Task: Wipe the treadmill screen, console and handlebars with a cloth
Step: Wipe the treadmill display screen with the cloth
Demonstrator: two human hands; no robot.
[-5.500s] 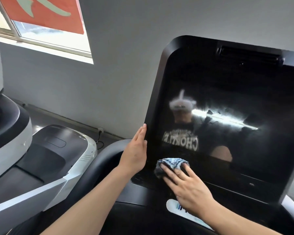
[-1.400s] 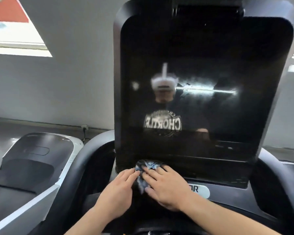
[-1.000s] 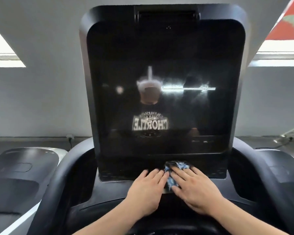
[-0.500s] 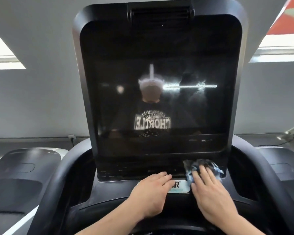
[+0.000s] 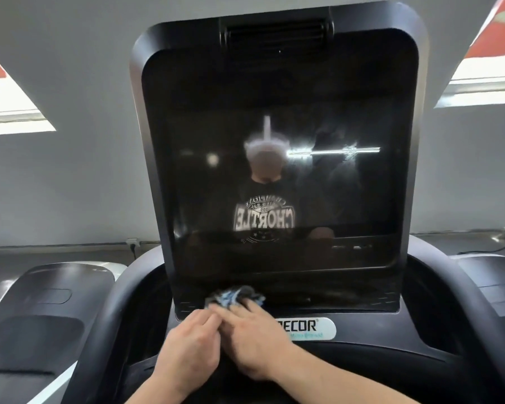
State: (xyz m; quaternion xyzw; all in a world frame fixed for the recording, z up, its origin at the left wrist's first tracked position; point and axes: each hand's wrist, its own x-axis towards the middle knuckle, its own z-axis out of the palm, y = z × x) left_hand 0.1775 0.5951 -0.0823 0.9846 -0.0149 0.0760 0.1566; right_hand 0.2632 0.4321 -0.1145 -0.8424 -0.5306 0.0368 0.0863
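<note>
The right hand (image 5: 255, 342) presses the crumpled cloth (image 5: 234, 295) flat-fingered against the bottom strip of the screen (image 5: 280, 170), left of centre, so the unwiped strip runs rightward along its long axis, while the left hand (image 5: 191, 349) rests open beside it.

We have one wide view, from our head, facing forward and slightly down, square on to the screen (image 5: 277, 158). It sits close: the screen fills the middle, our hands low in frame, the wall (image 5: 79, 170) behind.
</note>
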